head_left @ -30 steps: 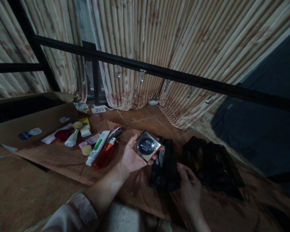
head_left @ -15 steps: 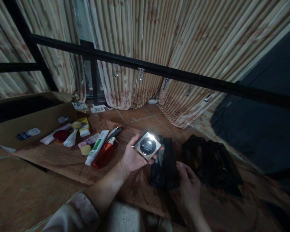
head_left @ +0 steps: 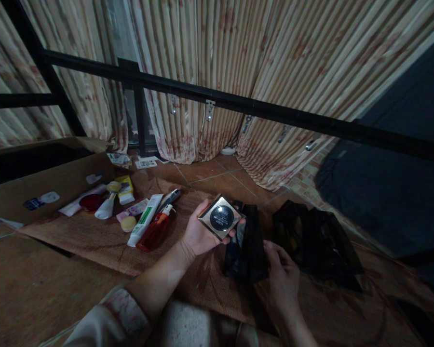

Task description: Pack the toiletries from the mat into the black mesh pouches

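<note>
My left hand (head_left: 198, 231) is closed around a square, shiny metallic compact case (head_left: 222, 218) with a dark round label bearing small print. Just right of it, my right hand (head_left: 282, 274) pinches the edge of a black mesh pouch (head_left: 255, 246); its fingertips are partly hidden in shadow. Left of my hands, a red pump bottle (head_left: 154, 235) lies beside a white and green tube (head_left: 144, 220) on the brown woven cloth (head_left: 108, 253). A small yellow-lidded jar (head_left: 128, 223) is near them.
A cardboard box (head_left: 58, 188) stands at the left, with a white bottle (head_left: 104, 208), a red round item (head_left: 91, 203) and a yellow tube (head_left: 126, 189) before it. More black mesh bags (head_left: 329, 246) lie right. A black metal rail (head_left: 275, 110) crosses before striped curtains (head_left: 217, 48).
The compact case has tilted slightly, so the bright glare on it has faded and its label shows more clearly. Both hands stay in nearly the same place.
</note>
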`<state>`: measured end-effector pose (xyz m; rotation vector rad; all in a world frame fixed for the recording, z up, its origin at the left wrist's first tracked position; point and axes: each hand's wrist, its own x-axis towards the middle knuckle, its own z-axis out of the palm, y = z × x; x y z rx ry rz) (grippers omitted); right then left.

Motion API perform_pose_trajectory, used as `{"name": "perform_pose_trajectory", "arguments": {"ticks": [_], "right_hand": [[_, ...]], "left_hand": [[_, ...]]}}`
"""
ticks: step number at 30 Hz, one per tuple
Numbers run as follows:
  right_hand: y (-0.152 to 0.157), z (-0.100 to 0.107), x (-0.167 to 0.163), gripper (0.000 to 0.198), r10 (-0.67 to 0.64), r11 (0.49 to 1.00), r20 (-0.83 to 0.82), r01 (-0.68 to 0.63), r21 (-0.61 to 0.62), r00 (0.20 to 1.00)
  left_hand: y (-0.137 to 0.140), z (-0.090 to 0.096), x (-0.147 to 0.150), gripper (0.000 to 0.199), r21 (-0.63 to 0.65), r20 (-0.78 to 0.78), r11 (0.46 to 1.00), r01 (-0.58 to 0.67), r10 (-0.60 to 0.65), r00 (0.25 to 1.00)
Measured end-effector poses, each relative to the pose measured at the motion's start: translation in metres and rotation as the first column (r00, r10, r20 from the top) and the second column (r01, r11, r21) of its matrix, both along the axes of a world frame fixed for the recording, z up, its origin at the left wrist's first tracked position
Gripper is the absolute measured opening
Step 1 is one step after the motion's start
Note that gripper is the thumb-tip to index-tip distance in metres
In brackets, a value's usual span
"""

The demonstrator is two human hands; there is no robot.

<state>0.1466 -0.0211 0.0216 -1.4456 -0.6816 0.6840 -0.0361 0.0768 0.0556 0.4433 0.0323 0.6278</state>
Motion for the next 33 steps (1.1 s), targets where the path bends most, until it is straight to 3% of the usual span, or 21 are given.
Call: {"name": "perform_pose_trajectory", "arguments": {"ticks": [16,26,33], "right_hand": [[-0.001,-0.001,0.000,0.039,0.004,0.999,-0.009,-0.005,-0.033,1.000],[0.001,-0.005,0.002,0.037,0.009,1.000,-0.026,-0.009,-0.007,1.000],[0.000,-0.001,0.001,0.039,0.007,1.000,0.006,-0.007,-0.012,1.000]], "left_hand": [[0.000,-0.001,0.003,0.065,-0.018,-0.070,0.996,-0.086,0.085,0.994],[0.000,-0.012,0.009,0.044,0.020,-0.260,0.938,-0.345,0.338,0.904],[-0.003,-0.007,0.013,0.055,0.116,-0.314,0.873,-0.473,0.484,0.817]]}}
